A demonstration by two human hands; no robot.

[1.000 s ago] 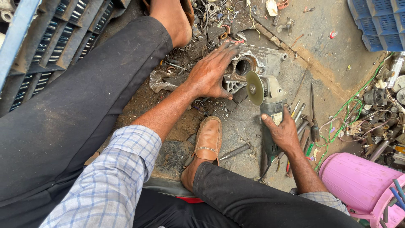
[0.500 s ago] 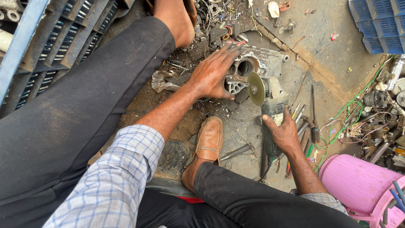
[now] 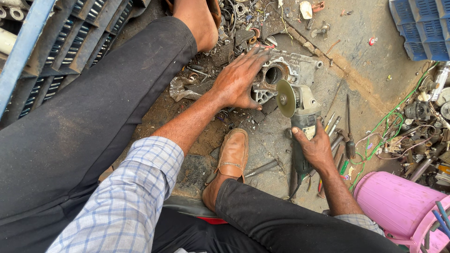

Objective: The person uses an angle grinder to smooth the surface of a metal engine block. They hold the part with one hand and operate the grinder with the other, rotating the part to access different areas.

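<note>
A grey cast-metal housing [image 3: 291,70] with a round bore lies on the dirty ground. My left hand [image 3: 238,79] lies flat on its left side, fingers spread, pressing it down. My right hand [image 3: 315,146] grips the body of an angle grinder [image 3: 300,112]. The grinder's disc [image 3: 285,98] stands on edge right by the housing's near side; whether it touches is unclear. My right foot in a tan shoe [image 3: 231,154] rests on the ground below the housing.
Screwdrivers and hand tools [image 3: 346,131] lie right of the grinder. A pink bucket [image 3: 403,206] stands at lower right, with green wires and metal parts [image 3: 422,126] beyond. A blue crate [image 3: 422,28] is at upper right. Scrap metal and a slatted grille [image 3: 70,42] lie left.
The grinder disc has stayed near the housing. My left hand remains pressed on the housing. Only slight shifts of view are visible.
</note>
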